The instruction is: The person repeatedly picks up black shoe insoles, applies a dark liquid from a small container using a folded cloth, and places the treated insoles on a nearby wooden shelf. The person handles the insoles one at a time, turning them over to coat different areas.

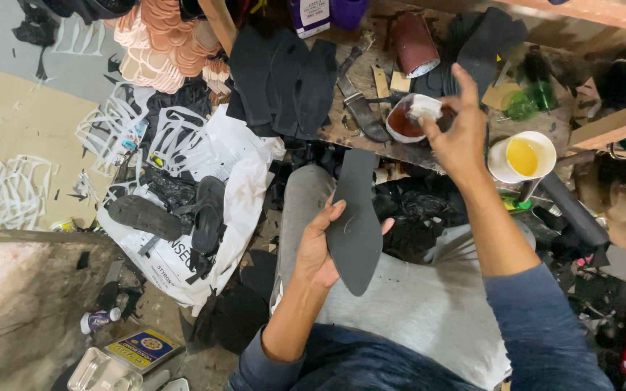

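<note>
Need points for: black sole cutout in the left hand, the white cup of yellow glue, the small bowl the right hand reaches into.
black sole cutout (356,217), head view, middle of its flat face.
white cup of yellow glue (503,172), head view, left rim.
small bowl (398,134), head view, front wall, below the right hand (461,134).

light: even, bright from above | shadows: soft | focus: sharp (edges slightly bowed) | glare: none

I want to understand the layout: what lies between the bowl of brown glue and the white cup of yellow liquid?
In the head view, the right hand fills that stretch, holding a white pad over the bowl; the cup stands beyond.
</note>
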Demonstrator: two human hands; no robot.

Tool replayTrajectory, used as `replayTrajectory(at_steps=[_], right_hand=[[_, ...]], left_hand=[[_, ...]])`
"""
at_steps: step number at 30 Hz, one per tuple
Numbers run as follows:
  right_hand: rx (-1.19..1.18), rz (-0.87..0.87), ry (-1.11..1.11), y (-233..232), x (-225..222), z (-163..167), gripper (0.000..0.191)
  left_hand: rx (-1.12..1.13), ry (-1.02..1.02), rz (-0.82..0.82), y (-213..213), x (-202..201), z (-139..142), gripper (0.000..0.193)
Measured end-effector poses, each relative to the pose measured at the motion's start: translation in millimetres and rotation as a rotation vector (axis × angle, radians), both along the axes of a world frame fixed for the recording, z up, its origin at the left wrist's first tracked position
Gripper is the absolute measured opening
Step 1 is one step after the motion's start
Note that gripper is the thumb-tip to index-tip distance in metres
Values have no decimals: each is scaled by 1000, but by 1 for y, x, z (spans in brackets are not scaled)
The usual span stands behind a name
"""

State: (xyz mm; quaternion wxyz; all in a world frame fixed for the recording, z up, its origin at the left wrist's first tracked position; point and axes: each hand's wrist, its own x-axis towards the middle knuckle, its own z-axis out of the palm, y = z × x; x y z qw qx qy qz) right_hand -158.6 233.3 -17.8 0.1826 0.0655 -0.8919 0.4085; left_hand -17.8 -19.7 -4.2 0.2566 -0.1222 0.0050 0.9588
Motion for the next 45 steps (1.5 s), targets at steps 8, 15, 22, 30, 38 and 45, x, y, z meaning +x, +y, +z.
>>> replayTrajectory(at_steps=[8,15,22,30,38,45], right_hand=[[365,93,-15,-9,-36,-17,89],[-255,108,131,-30,59,40,82],[-250,160,150,-74,138,65,89],[-125,98,249,-61,118,92,89],[-159,163,234,-48,129,98,89],[-322,147,230,-41,132,103,82]], left_hand=[[-43,106,81,-8,5,28,46],[-145,121,145,-2,4,17,44],[-337,176,109,22,12,16,47],[-246,225,44,14,34,27,45],[-269,233,1,7,44,24,50],[-316,310,-28,5,46,22,50]])
